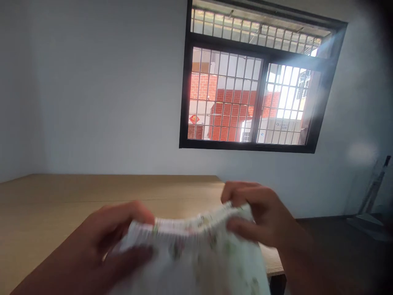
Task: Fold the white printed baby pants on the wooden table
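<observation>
A white cloth garment [196,262] with a small floral print hangs between my hands at the bottom middle of the head view. Its upper edge is a gathered, elastic-looking waistband, held up toward me. On the left end of that band, my left hand [110,233] is closed, fingers over the edge and thumb in front. My right hand [260,213] pinches the right end of the band between thumb and fingers. The band sags slightly in the middle. Motion blurs the cloth and both hands, and the garment's lower part lies outside the view.
A light wooden table [76,188] stretches behind and below the garment, its right edge near my right hand. Beyond it is a pale wall [107,90] with a barred, dark-framed window [258,145]. A long-handled dustpan-like object [373,192] stands on the floor at far right.
</observation>
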Demonstrator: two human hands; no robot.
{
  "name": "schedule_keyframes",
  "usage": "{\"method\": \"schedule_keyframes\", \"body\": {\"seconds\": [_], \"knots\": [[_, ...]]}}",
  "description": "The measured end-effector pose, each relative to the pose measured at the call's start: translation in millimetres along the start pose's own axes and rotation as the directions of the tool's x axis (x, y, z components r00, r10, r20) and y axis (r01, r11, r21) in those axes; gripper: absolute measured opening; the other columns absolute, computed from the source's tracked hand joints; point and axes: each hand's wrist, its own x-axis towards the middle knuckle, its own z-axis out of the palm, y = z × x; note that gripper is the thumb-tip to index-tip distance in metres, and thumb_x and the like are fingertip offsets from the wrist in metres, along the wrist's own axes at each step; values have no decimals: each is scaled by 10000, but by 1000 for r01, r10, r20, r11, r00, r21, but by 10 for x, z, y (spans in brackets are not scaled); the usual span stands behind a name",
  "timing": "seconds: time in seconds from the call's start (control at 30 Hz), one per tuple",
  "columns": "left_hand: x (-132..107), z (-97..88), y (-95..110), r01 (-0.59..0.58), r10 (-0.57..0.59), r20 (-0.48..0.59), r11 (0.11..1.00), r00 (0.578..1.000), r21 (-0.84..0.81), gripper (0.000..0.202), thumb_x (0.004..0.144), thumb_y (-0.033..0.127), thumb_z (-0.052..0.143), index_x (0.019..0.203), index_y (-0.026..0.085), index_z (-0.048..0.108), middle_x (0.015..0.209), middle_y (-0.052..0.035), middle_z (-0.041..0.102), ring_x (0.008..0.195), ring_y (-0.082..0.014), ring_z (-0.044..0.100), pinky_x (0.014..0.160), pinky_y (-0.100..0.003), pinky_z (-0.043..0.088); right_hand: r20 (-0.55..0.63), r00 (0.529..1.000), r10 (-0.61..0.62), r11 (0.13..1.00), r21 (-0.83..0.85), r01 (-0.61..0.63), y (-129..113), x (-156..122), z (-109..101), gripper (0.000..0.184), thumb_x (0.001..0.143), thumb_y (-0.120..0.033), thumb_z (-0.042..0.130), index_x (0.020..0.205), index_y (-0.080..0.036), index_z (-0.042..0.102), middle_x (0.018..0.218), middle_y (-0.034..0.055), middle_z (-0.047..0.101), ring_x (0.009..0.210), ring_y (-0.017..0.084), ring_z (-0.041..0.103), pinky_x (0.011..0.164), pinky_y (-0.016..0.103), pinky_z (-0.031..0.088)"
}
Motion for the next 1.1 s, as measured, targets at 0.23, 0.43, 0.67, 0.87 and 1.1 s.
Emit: {"method": "schedule_keyframes", "body": {"seconds": [0.23,0.43,0.67,0.87,1.1], "knots": [[1282,408,-1226,206,-236,194,965,952,164,411,928,395,445,1282,187,439,874,-20,547,762,-194,581,662,-284,498,197,826,528,844,-224,-487,1949,208,503,262,870,-274,597,1112,-197,534,796,-27,545,682,128,539,598,233,452],[802,1363,-2095,295,-399,237,879,886,374,576,805,237,528,1367,135,456,1422,-174,473,1353,-324,388,1142,-497,293,189,708,680,706,-430,-563,2619,-756,1361,561,713,-101,641,1264,-175,570,1288,168,579,1169,322,556,932,439,477],[78,1707,-1847,188,-369,404,887,837,422,623,911,401,504,1484,195,371,1588,-94,248,1476,-311,124,1207,-556,66,312,739,597,782,-434,-448,2760,-1096,1634,462,961,-308,404,1398,-218,522,1508,94,453,1408,245,365,1164,445,251],[6,1442,-1633,168,-321,364,904,874,394,200,862,366,583,1000,223,595,1135,-70,628,1133,-302,523,997,-434,412,292,712,639,744,-471,-474,2891,-1083,1704,502,984,-371,335,1456,-248,455,1555,62,383,1442,224,306,1170,498,187],[86,1091,-1306,131,-273,455,939,847,319,204,701,129,586,864,251,569,868,54,638,871,-190,580,726,-259,413,153,624,766,587,-563,-582,2982,-935,1871,502,997,-375,328,1476,-253,412,1578,77,340,1461,262,247,1143,627,114]]}}
